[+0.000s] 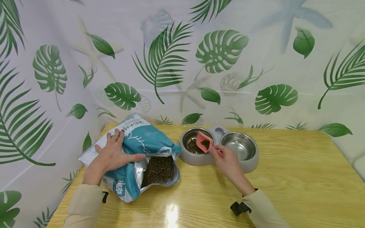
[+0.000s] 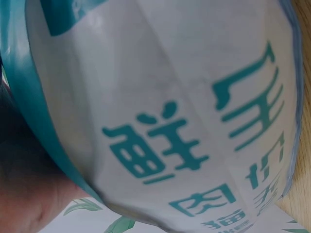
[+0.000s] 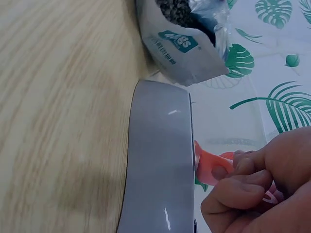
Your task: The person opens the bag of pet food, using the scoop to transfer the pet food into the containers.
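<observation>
My right hand (image 1: 228, 161) grips the handle of a coral-pink scoop (image 1: 203, 139), its head tilted over the left bowl of a grey double pet bowl (image 1: 196, 161). Some brown kibble (image 1: 205, 144) lies in the scoop, and more kibble (image 1: 192, 146) covers part of that steel bowl's bottom. In the right wrist view, curled fingers (image 3: 243, 189) hold the scoop handle behind the bowl's grey side. My left hand (image 1: 114, 155) rests with spread fingers on a teal and white pet food bag (image 1: 148, 136), its thumb by the opening. The bag lies on its side, with kibble (image 1: 159, 169) showing in its mouth.
The right steel bowl (image 1: 239, 145) holds no kibble. All of this stands on a wood-grain table (image 1: 299, 177). Behind and to the left hangs a white leaf-print cloth (image 1: 176, 63). A black strap (image 1: 239, 208) hangs at my right wrist.
</observation>
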Demonstrator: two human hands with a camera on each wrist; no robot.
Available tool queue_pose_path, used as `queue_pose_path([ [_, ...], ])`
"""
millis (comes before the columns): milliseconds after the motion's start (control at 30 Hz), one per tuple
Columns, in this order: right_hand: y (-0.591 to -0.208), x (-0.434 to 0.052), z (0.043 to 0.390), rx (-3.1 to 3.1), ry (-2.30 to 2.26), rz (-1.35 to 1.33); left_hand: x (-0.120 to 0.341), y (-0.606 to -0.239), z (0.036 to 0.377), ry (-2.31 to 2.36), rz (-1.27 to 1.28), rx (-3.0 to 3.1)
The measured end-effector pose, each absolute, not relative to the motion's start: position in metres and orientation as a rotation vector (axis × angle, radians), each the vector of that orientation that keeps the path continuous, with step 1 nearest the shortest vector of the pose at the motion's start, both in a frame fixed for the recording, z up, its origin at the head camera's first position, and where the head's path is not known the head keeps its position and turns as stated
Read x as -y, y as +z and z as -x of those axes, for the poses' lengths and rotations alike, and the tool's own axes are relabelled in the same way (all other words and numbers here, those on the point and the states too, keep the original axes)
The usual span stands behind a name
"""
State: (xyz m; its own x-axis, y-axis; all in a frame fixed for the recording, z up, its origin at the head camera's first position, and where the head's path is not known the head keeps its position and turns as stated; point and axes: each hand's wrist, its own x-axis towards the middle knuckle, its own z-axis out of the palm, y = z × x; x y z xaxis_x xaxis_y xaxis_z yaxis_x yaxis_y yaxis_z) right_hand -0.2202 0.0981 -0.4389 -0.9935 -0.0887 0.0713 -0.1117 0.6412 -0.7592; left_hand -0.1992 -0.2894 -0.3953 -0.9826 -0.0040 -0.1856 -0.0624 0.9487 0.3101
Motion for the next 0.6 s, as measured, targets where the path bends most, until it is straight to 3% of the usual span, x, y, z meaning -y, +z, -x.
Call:
queue_pose_path([
  [600, -0.449, -0.096, 0.232, 2.741, 0.932, -0.38, 0.288, -0.395, 0.198, 0.473, 0.047, -2.93],
])
